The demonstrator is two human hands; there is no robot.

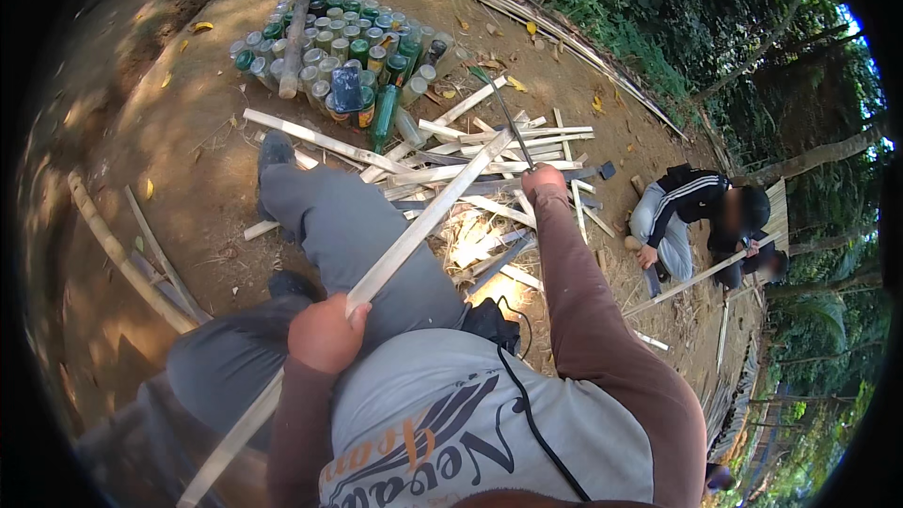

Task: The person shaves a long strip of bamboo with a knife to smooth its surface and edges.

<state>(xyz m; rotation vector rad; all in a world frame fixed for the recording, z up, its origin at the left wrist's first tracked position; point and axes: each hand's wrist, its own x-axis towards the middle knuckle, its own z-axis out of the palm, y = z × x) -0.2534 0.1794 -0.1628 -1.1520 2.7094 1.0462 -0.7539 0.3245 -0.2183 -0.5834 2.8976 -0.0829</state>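
Observation:
My left hand [327, 331] is closed round a long pale split-bamboo strip [414, 237]. The strip slants across my lap, from the lower left up toward my right hand. My right hand [543, 182] is closed on the handle of a long-bladed knife [514, 124], whose thin dark blade points up and to the left. The blade passes beside the strip's far end; whether they touch I cannot tell. Just beyond lies a jumbled pile of pale cut strips [541, 143] on the dirt, with shavings [478, 235] beside my leg.
Upturned glass bottles [357, 49] stand packed together ahead, with a short log [294, 42] and a dark flat rectangular object [346, 89] on top. Bamboo poles [127, 249] lie at left. At right, a crouching person [691, 207] holds a blade near another strip [701, 275].

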